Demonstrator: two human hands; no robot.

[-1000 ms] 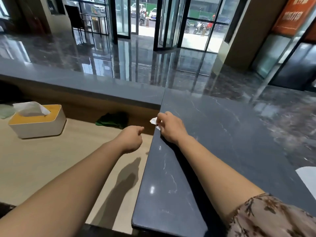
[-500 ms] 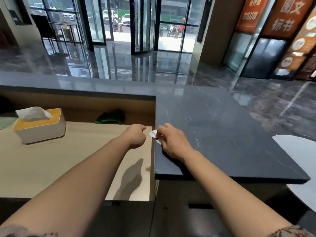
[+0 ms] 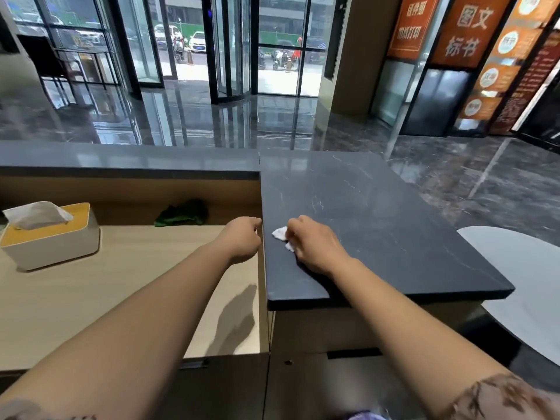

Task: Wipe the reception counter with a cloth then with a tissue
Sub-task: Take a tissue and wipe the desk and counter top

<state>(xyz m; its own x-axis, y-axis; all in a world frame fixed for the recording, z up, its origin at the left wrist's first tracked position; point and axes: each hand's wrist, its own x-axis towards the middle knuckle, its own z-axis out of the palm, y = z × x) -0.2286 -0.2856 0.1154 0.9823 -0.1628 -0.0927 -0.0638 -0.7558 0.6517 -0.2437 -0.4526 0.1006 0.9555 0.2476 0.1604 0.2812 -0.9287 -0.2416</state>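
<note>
My right hand (image 3: 315,242) lies on the dark marble reception counter (image 3: 378,225) near its left edge, fingers curled round a crumpled white tissue (image 3: 280,233) that pokes out to the left. My left hand (image 3: 242,239) hovers over the lower wooden desk (image 3: 91,298) just left of the counter's edge, curled in a loose fist with nothing seen in it. A green cloth (image 3: 181,215) lies bunched at the back of the wooden desk, against the counter's riser.
A white tissue box (image 3: 50,241) with a yellow lid and a tissue sticking up stands at the desk's left. A pale round tabletop (image 3: 521,286) sits right of the counter. Beyond lies a glossy lobby floor with glass doors.
The view has swung right and pulled back. My right hand with the tissue has slid a little inward from the counter's left edge. The left hand keeps its place beside the edge.
</note>
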